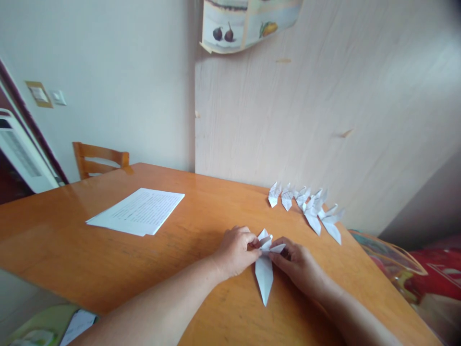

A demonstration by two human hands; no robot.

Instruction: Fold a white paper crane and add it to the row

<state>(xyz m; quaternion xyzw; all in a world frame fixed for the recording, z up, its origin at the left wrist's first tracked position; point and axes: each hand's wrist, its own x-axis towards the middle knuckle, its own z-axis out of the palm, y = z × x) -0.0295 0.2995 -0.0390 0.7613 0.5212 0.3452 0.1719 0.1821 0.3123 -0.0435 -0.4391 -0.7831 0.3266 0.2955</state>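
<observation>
Both my hands pinch a white folded-paper figure (264, 278) just above the wooden table (201, 206). It has a long pointed flap toward me and smaller pointed flaps at the top and sides. My left hand (237, 252) grips its left side near the middle, thumb and fingertips closed on the paper. My right hand (297, 264) holds the right side, with a small flap between thumb and fingers. Part of the folds is hidden behind the fingertips. Farther back on the right stands a row of several similar folded-paper figures (311, 218).
A stack of printed sheets (140, 211) lies at the left of the table. Beyond the far edge are a wooden chair (101, 156) and the wall. Red bags (432, 269) sit past the right edge. A green object (39, 327) shows at lower left.
</observation>
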